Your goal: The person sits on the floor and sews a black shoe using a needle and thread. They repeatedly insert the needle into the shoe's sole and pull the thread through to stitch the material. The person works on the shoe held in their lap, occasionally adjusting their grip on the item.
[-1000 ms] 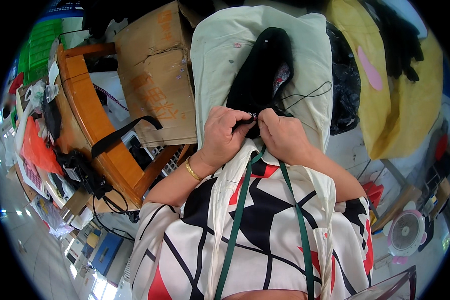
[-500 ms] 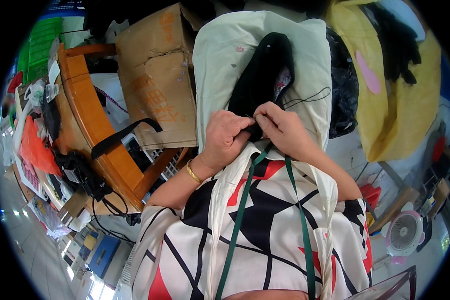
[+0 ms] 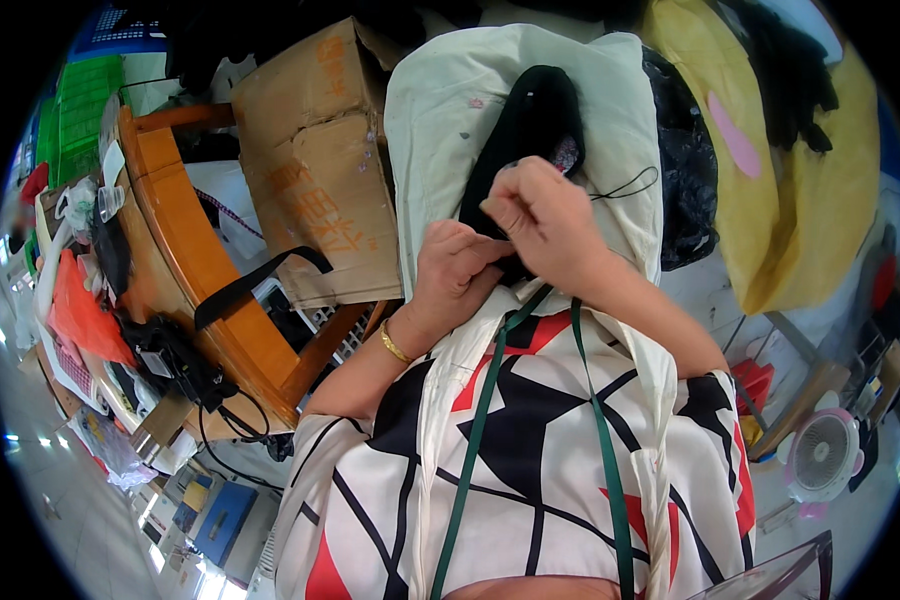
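A black cloth shoe (image 3: 518, 130) with a patterned lining lies on a cream cloth (image 3: 435, 110) in front of me, its near end by my apron. My left hand (image 3: 455, 268) is closed on that near end, thumb and fingers pressed together. Just above the shoe, my right hand (image 3: 552, 222) is raised with its fingers curled into a pinch. Whatever it pinches is hidden or too fine to make out. A thin black thread (image 3: 630, 188) loops over the cloth to the right of this hand; where its ends run is hidden.
Left of the cloth stand a cardboard box (image 3: 315, 170) and an orange-brown wooden chair (image 3: 170, 220) with a black strap (image 3: 260, 290). A black plastic bag (image 3: 685, 170) and a yellow sack (image 3: 800, 240) flank the right side. Farther right is a small fan (image 3: 823, 455).
My right hand has lifted away from my left, up over the shoe. The thread's loop remains on the right, with less of it showing. My left hand stays at the shoe's near end.
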{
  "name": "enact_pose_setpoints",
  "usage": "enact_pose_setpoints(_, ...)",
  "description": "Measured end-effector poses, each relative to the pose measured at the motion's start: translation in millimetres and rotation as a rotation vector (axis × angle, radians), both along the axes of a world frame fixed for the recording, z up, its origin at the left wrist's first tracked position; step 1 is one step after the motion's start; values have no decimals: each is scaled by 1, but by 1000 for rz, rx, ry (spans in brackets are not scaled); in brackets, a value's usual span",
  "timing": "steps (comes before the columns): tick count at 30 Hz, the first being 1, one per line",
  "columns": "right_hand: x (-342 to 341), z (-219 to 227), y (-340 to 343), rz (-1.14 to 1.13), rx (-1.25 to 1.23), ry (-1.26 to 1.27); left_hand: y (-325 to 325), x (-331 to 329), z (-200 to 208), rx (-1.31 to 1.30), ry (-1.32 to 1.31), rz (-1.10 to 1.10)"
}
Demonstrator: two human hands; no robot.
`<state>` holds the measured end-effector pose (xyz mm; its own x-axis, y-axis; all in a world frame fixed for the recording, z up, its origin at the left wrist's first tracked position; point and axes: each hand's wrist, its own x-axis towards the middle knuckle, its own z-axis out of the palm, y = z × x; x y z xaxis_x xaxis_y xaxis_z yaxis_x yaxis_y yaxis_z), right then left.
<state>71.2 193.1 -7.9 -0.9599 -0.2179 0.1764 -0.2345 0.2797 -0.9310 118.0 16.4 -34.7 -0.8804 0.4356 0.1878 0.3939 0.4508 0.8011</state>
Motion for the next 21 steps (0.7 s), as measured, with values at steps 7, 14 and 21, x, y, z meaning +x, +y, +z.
enact_pose_setpoints(7,19,-11,26,176,197,-109,3,2,3,-9,-35,44)
enact_pose_setpoints(14,2,-2,-6,117,67,69,1,0,-14,100,-63,-42)
enact_pose_setpoints(21,-20,31,58,91,-475,-868,5,-11,3,24,-140,-23)
